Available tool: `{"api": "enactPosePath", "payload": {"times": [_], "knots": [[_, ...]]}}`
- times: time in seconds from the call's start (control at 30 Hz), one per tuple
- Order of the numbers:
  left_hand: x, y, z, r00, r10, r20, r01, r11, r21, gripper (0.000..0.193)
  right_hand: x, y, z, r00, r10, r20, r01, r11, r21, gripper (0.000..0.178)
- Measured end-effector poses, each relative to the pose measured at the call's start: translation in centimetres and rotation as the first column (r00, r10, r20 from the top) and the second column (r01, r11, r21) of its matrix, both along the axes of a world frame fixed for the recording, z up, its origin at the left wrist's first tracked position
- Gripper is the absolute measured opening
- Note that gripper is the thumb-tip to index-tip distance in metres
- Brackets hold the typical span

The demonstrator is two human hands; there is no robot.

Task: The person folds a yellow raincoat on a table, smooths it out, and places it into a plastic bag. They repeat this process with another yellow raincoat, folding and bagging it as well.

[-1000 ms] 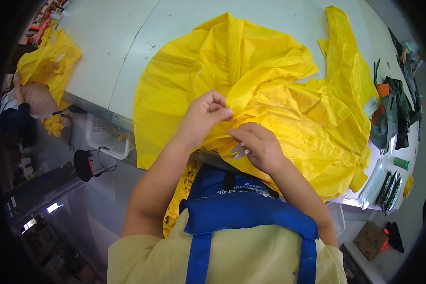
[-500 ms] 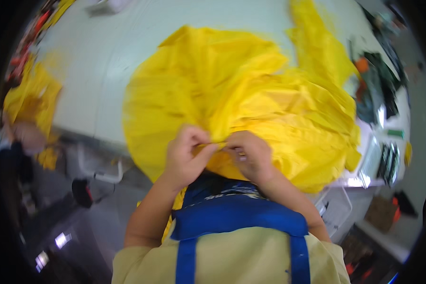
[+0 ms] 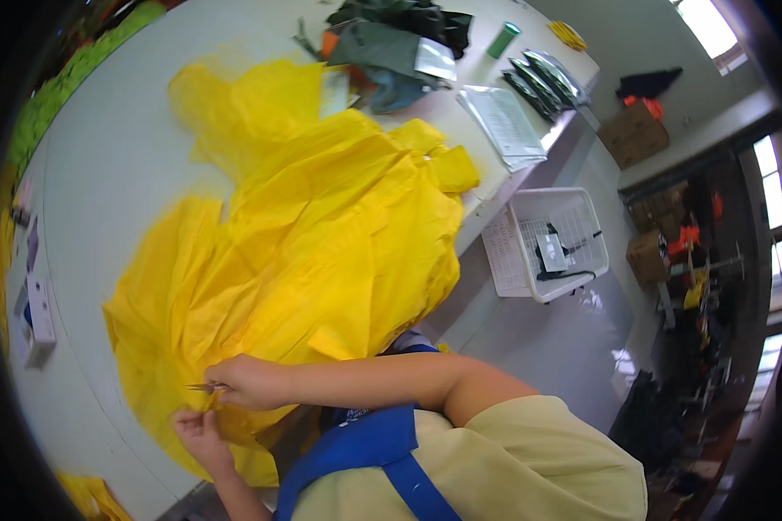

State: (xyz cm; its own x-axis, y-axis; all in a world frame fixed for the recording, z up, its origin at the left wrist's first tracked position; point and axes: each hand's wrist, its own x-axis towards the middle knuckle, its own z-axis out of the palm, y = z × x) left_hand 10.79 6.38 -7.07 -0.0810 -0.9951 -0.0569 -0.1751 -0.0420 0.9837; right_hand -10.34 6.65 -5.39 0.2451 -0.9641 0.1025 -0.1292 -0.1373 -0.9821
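A large yellow garment (image 3: 321, 260) of thin, crinkled fabric lies bunched over the table edge in front of me. In my right hand (image 3: 254, 382), closed, is a pair of small thread snips (image 3: 202, 387), whose pointed metal blades stick out leftward over the fabric. Just below them my left hand (image 3: 203, 439) is closed at the garment's near left part, fingertips pinched together. Whatever lies between those fingertips is too small to make out.
Dark folded clothes (image 3: 391, 52), a green cylinder (image 3: 504, 40) and clear plastic packets (image 3: 506, 126) lie on the white table (image 3: 96, 165). A white plastic basket (image 3: 543, 204) stands on the floor at right. At the left sits a white box (image 3: 40, 317).
My view has swung to the right, bringing the basket into sight. My hands have come apart from their joint pinch on the yellow fabric, and the snips' blades now show at the right hand.
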Motion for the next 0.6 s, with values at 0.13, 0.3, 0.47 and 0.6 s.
{"api": "enactPosePath", "payload": {"times": [0.13,0.3,0.47,0.6], "knots": [[3.0,-3.1,-2.5,0.971,0.035,0.236,-0.011,0.994,-0.105,0.016,-8.9,4.8,1.9,0.997,-0.075,0.027,0.076,0.995,-0.058,0.019],[6.9,-4.6,-3.7,0.767,0.211,0.605,-0.138,0.977,-0.166,0.025,-24.8,16.7,-0.6,0.878,-0.455,-0.147,0.457,0.889,-0.027,0.017],[-10.6,-4.7,-1.2,0.062,0.233,0.97,-0.161,0.962,-0.221,0.054,-41.8,35.3,-2.8,0.522,-0.805,-0.284,0.853,0.49,0.181,0.021],[-31.4,-0.4,-3.8,0.28,0.214,0.936,0.264,0.92,-0.289,0.067,-50.8,47.1,-4.5,0.275,-0.878,-0.392,0.956,0.204,0.213,0.02]]}}
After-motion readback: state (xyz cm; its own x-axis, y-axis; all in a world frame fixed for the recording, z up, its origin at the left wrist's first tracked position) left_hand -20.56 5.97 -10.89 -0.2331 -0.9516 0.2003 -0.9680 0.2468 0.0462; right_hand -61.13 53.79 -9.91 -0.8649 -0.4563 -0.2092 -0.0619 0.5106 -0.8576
